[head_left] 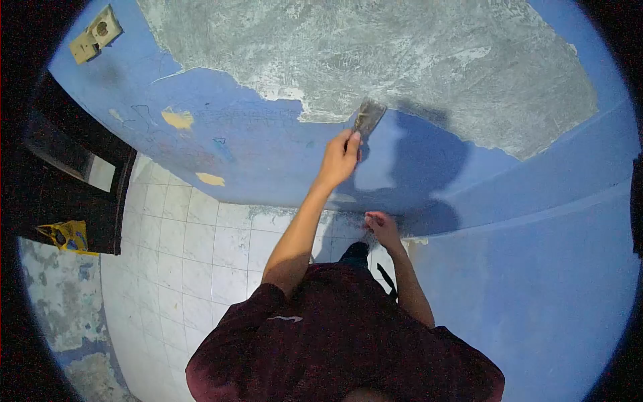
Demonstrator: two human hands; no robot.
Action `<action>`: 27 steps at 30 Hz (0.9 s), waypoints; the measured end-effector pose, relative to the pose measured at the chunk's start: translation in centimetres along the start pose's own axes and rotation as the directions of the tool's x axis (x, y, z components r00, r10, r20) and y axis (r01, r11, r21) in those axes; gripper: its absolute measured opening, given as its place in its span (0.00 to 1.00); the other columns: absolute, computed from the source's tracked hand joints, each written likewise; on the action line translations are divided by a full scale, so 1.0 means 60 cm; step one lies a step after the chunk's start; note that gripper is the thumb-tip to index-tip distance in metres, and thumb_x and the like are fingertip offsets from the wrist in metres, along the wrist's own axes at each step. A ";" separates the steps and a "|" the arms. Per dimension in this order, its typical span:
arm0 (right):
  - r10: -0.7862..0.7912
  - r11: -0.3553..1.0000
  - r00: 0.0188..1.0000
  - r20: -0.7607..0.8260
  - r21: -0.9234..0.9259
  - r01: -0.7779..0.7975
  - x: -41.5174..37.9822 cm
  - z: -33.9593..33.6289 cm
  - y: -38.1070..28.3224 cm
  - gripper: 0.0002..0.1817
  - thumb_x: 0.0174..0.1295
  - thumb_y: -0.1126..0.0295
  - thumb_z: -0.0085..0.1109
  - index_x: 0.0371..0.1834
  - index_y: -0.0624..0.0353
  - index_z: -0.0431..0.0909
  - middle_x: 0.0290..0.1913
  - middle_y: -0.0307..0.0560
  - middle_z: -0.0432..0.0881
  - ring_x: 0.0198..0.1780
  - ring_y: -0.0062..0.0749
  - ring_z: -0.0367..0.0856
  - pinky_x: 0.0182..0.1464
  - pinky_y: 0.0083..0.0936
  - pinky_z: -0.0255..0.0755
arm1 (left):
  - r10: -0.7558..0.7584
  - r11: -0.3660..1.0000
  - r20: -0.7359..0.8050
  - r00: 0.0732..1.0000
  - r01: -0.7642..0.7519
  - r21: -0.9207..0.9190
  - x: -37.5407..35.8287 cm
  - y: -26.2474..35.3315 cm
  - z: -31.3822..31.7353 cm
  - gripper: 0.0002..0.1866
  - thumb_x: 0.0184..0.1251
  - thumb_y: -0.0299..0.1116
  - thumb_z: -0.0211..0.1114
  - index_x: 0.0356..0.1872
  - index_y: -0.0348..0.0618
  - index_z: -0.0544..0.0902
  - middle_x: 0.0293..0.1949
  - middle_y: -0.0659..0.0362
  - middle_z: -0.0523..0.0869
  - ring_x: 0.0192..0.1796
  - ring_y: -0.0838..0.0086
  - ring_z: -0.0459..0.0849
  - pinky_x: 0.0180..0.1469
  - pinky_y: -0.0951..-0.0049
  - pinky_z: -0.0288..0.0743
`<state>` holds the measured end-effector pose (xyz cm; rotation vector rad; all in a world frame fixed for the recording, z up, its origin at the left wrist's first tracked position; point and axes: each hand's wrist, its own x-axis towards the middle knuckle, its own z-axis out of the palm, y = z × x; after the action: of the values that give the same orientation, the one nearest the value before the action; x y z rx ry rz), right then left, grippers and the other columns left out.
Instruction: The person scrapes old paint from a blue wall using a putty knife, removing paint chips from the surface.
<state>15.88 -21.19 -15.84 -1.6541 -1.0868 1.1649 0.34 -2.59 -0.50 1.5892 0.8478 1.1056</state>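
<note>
My left hand (341, 159) grips the handle of a putty knife (370, 117), its fingers wrapped round it. The wide metal blade points up and meets the wall by the lower edge of a bare grey patch (402, 60), where blue paint (268, 147) borders it. Lower and to the right, my right hand (383, 230) hangs near the foot of the wall, away from the blade. Its fingers are curled in, and whether anything is inside them is hidden.
White floor tiles (231, 234) carry dust and flakes along the wall's base. A wall socket (97, 33) sits at upper left. Dark furniture (74, 167) stands at the left, with a yellow bag (70, 234) by it. Another blue wall (536, 281) closes the right side.
</note>
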 end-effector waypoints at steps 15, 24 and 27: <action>-0.032 0.841 0.876 -0.482 0.461 0.284 0.043 -0.050 -0.238 0.14 0.68 0.62 0.58 0.43 0.64 0.82 0.36 0.49 0.87 0.34 0.30 0.85 0.36 0.26 0.77 | -0.401 0.634 0.695 0.597 0.728 -0.260 -0.119 0.037 0.090 0.08 0.78 0.36 0.49 0.41 0.42 0.72 0.24 0.61 0.74 0.19 0.78 0.70 0.17 0.76 0.64; -0.067 0.864 0.827 -0.558 0.383 0.328 0.074 -0.083 -0.247 0.16 0.72 0.60 0.52 0.42 0.66 0.77 0.30 0.48 0.84 0.30 0.31 0.84 0.34 0.29 0.79 | -0.342 0.314 0.843 0.415 0.896 -0.313 -0.111 0.027 0.119 0.17 0.78 0.46 0.48 0.40 0.42 0.73 0.27 0.62 0.73 0.22 0.77 0.71 0.21 0.75 0.66; -0.107 0.793 0.821 -0.561 0.450 0.410 0.094 -0.101 -0.255 0.17 0.72 0.59 0.51 0.38 0.66 0.74 0.26 0.48 0.83 0.27 0.33 0.84 0.31 0.30 0.79 | -0.345 0.270 0.852 0.394 0.911 -0.312 -0.076 0.024 0.147 0.20 0.78 0.49 0.45 0.40 0.41 0.73 0.28 0.64 0.72 0.24 0.79 0.71 0.22 0.77 0.66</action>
<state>19.98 -12.21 -1.47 -1.1833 -0.5364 0.6883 7.11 -9.96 -1.16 0.5460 0.3667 0.0829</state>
